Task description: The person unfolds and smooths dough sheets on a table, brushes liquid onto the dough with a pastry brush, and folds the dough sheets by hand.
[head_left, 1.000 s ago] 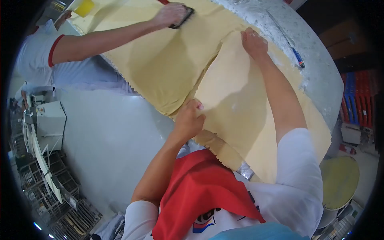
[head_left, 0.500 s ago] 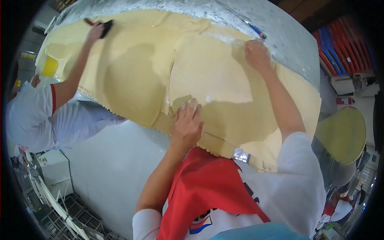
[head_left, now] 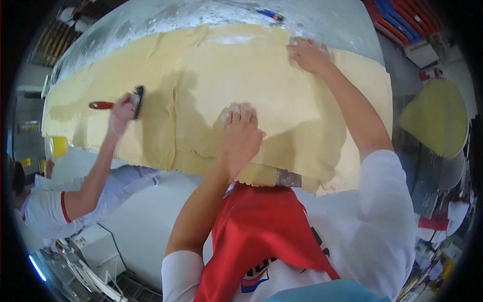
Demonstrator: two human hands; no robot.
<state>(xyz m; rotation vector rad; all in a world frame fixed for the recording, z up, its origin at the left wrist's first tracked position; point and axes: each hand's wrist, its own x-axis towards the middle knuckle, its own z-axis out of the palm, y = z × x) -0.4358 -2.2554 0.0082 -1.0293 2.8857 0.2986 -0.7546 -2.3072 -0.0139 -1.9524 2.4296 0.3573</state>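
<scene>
A wide sheet of pale yellow dough (head_left: 126, 60) covers much of the table, with a second dough sheet (head_left: 226, 70) laid over its right part. My left hand (head_left: 244, 132) lies on the upper sheet near its front edge, fingers stretched out and dusted with flour. At the far edge of the dough, my right hand (head_left: 309, 54) rests with its fingers apart, touching the sheet. Neither hand holds anything. A flat metal piece (head_left: 288, 177) sits at the near edge of the dough, close to my red apron (head_left: 251, 216).
On the left a co-worker's hand (head_left: 122, 113) holds a red-handled brush (head_left: 102, 105) on the dough. A yellow tub (head_left: 59, 147) is beside that person. A blue-handled tool (head_left: 270, 14) lies on the floured tabletop (head_left: 332, 25). Red and blue crates (head_left: 402, 20) stand back right.
My left hand has shifted right and farther onto the upper sheet. My right hand's fingers have uncurled. The co-worker's brush has come from the far edge toward the middle. The view has turned somewhat.
</scene>
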